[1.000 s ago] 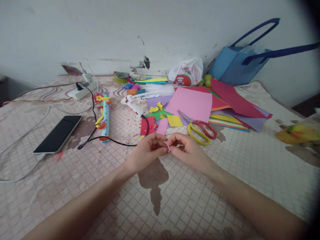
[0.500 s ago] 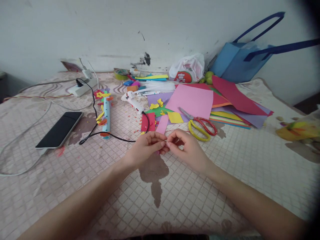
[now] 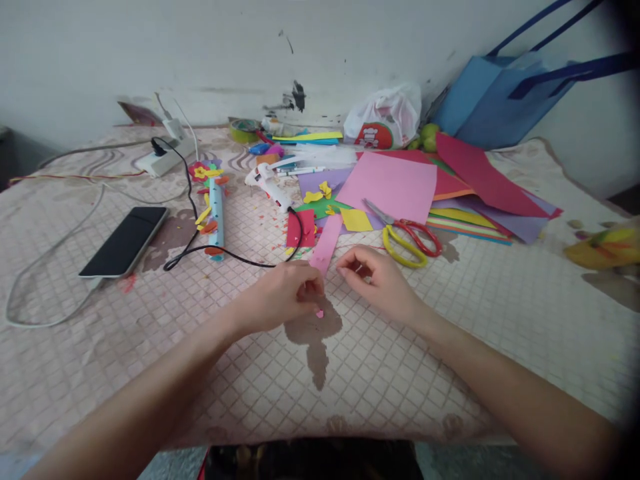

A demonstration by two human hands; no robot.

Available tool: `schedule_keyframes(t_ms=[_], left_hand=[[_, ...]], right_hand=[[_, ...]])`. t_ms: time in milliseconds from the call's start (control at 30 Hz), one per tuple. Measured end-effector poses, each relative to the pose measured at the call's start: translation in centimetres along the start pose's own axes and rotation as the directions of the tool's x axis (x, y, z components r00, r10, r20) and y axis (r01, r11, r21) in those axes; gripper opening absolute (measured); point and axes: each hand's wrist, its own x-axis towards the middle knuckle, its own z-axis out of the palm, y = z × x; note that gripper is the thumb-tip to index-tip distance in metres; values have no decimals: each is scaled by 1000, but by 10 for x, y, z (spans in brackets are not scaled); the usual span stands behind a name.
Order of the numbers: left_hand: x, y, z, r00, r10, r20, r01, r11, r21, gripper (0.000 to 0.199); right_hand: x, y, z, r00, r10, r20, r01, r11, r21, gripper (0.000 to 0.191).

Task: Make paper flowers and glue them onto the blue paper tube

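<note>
My left hand point(image 3: 285, 297) is closed with its fingers curled, low over the tablecloth. A small pink paper piece point(image 3: 321, 313) shows at its thumb tip; the inner fingers are partly hidden. To the right, my right hand point(image 3: 376, 277) has thumb and fingertips drawn together; whatever they may hold is too small to see. The two hands are a little apart. Between and just beyond them lies a pink paper strip point(image 3: 327, 245). Scissors point(image 3: 404, 241) with yellow and red handles rest past my right hand.
A white glue gun point(image 3: 270, 188) lies behind, its black cord looping left past a decorated light-blue stick point(image 3: 216, 217). A phone point(image 3: 125, 241) is at left near a power strip point(image 3: 163, 157). Coloured paper sheets point(image 3: 393, 187), a plastic bag point(image 3: 395, 117) and a blue bag point(image 3: 495, 100) occupy the back right.
My hands, whose fingertips met before, have separated. The left has moved slightly left and lower, and the pink piece has come into sight at its thumb. The whole view has shifted a little.
</note>
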Motion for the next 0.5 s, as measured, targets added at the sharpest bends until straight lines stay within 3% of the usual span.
schedule_keyframes(t_ms=[200,367,500], left_hand=[[1,-5,10,996,85,6,-85,992,95,15],[4,-5,11,995,19,-96,-19,1000,-4,11],[4,-3,11,989,35,-146,-43,998,-48,8]], right_hand=[[-2,2,1,999,18,27,-18,1000,22,7],[-5,0,3,984,95,150,-120,979,163,11],[-6,-4,5,966,139,216,-189,954,232,17]])
